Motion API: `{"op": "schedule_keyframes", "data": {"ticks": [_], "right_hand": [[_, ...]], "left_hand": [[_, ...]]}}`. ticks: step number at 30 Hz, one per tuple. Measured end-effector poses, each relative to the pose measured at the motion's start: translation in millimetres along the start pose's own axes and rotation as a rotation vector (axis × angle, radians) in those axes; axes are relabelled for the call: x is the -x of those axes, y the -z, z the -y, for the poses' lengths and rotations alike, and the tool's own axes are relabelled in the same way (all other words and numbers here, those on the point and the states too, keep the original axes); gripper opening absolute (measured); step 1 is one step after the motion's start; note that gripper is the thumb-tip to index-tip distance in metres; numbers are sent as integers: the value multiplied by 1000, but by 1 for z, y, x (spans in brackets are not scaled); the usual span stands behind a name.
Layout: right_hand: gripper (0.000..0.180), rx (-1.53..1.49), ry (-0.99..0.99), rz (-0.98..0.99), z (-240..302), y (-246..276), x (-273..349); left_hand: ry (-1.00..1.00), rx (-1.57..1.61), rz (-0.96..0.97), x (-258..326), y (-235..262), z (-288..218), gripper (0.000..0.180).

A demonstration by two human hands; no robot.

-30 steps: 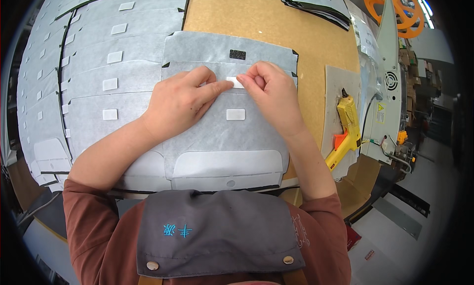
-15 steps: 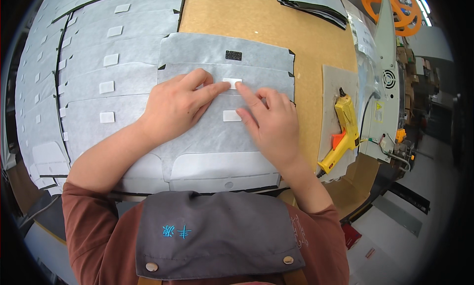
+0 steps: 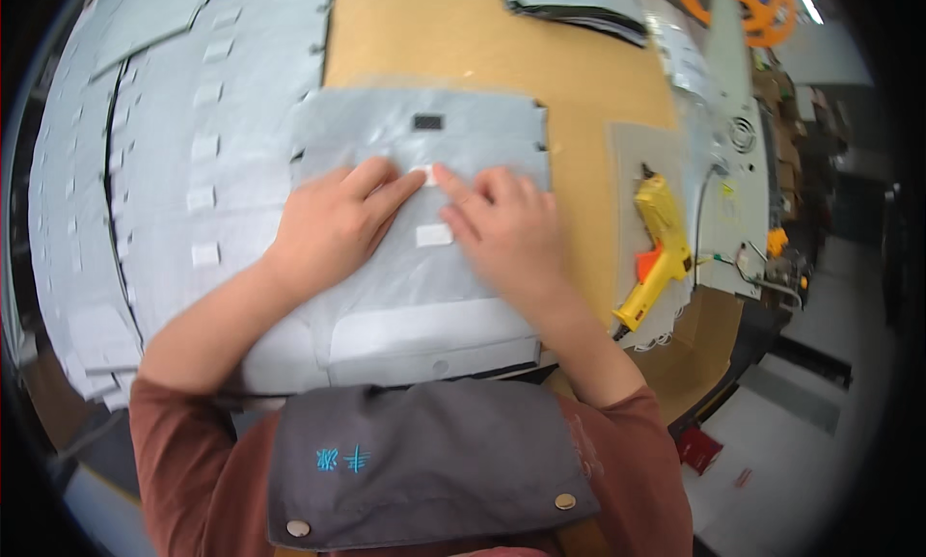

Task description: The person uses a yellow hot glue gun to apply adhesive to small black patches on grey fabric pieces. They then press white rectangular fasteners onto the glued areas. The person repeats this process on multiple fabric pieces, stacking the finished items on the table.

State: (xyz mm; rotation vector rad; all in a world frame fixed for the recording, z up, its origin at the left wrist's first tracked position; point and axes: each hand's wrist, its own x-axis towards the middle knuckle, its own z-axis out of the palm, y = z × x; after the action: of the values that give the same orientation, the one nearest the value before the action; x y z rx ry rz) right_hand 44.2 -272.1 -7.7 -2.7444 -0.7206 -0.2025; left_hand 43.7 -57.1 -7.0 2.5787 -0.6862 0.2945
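Observation:
A pale grey fabric-like sheet (image 3: 386,285) lies flat in front of me, slightly blurred. Both index fingertips press on a small white rectangular patch (image 3: 430,176) on it, covering much of the patch. My left hand (image 3: 333,224) rests on the sheet, index finger stretched out and the others partly bent. From the other side reaches my right hand (image 3: 506,224), its thumb and index finger apart. Near the right thumb sits a second white patch (image 3: 434,235); farther up is a black rectangular patch (image 3: 427,122). Neither hand grips anything.
More grey sheets with white patches (image 3: 204,254) cover the left of the tan tabletop (image 3: 415,36). A stack of grey and black pieces (image 3: 574,7) lies at the far edge. On the right are a yellow glue gun (image 3: 661,248), an open cardboard box (image 3: 709,330) and a pale machine (image 3: 738,190).
The whole view has shifted, so the tabletop things appear farther left. Both index fingers stay on the same white patch and now sit closer together over it.

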Motion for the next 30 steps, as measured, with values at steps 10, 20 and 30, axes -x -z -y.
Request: {"op": "schedule_keyframes", "data": {"ticks": [10, 20, 30], "right_hand": [[39, -175, -19, -41, -15, 2, 5], [36, -147, -50, -57, -9, -17, 16], [43, -168, -41, 51, -10, -8, 8]], "left_hand": [[-1, 12, -6, -9, -1, -12, 33], [-3, -63, 62, 0, -17, -10, 27], [-29, -89, 55, 0, -12, -7, 33]]}}
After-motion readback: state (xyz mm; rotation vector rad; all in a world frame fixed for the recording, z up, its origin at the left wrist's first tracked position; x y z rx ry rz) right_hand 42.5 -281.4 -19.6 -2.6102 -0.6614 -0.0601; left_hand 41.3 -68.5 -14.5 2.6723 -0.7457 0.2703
